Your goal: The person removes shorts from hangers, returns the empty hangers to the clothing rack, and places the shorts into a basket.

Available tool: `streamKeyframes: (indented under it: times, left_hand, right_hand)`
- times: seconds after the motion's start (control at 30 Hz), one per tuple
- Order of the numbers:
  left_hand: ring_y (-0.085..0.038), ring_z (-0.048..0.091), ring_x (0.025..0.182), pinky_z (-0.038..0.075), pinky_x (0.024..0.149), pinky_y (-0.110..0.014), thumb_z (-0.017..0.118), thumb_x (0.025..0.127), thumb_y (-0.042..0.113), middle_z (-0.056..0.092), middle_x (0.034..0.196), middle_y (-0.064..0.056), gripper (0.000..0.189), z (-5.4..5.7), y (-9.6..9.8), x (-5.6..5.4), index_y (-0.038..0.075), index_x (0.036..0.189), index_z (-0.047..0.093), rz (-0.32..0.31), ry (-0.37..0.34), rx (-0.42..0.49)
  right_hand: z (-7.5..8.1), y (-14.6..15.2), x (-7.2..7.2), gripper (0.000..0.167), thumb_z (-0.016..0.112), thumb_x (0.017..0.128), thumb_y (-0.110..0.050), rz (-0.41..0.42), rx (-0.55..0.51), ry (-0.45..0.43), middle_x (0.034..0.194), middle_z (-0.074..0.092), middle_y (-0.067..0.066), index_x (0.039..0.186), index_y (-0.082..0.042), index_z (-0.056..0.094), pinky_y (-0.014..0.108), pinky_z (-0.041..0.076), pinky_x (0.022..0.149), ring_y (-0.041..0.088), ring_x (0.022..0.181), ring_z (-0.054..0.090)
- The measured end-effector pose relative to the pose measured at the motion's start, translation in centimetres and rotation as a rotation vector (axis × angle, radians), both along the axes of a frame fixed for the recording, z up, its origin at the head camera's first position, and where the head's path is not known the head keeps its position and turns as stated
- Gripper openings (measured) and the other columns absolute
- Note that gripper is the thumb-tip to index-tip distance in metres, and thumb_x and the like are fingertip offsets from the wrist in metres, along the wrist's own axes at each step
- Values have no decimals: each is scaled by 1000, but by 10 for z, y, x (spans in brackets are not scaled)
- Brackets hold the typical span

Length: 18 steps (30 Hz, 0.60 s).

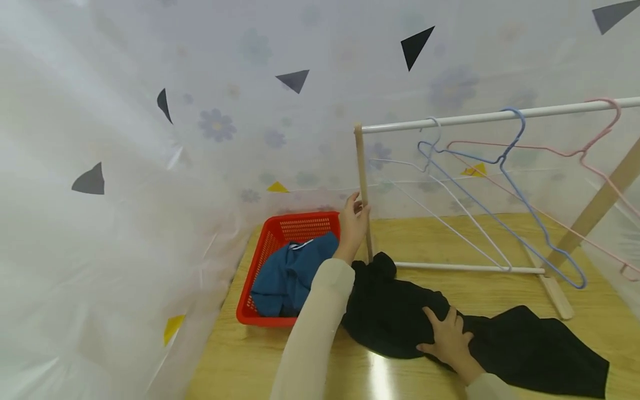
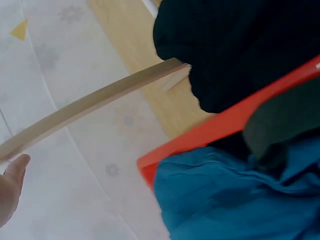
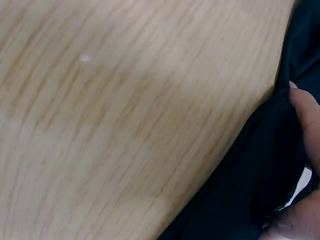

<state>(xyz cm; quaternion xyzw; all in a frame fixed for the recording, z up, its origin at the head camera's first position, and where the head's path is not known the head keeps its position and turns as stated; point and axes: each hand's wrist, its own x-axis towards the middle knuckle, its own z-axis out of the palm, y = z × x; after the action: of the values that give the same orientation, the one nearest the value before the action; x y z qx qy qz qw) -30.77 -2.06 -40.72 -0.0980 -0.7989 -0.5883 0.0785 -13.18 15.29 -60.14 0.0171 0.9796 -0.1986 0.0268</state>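
Note:
Beside the rack's upright wooden post [image 1: 362,178], my left hand [image 1: 353,225] holds the post between thumb and fingers. The left wrist view shows only its thumb [image 2: 14,182] at the edge of the post; the other fingers are outside that view. A long black garment [image 1: 400,311] lies bunched on the table, reaching from the post's foot toward the right. On its middle rests my right hand [image 1: 447,339], with the fingers spread. In the right wrist view its finger and thumb grip the dark cloth [image 3: 250,165], which creases at the fingertip.
Left of the post, a red plastic basket [image 1: 262,266] holds blue clothing [image 1: 285,278]. White, blue and pink hangers hang from the rack's white bar [image 1: 480,118]. The rack's lower bar [image 1: 450,268] and wooden foot [image 1: 555,294] stand behind the garment. Plastic sheeting [image 1: 125,239] encloses the table.

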Motion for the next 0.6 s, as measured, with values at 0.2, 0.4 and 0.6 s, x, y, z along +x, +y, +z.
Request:
streamKeyframes:
  times: [0.2,0.4,0.6]
  left_hand:
    - [-29,54,118,47,96,-36,53,95,20,54,130,-18,45,-14,-13,8,8,137,44,7,-21,-65]
    - [-30,55,117,48,96,-38,53,95,18,56,128,-18,42,-29,-27,18,6,134,46,24,0,-108]
    - [-31,59,112,50,92,-40,57,92,15,60,122,-21,41,-46,-52,22,1,129,50,80,98,-201]
  right_hand:
    - [6,3,-4,71,81,68,-22,-20,4,-16,112,34,45,128,-8,45,73,39,66,61,98,41]
    - [9,7,-6,57,72,74,-3,-42,-6,-26,106,39,44,124,-4,45,68,41,64,59,94,44]
    - [7,14,-3,43,66,72,10,6,-77,116,88,50,36,111,5,48,51,49,54,44,75,55]
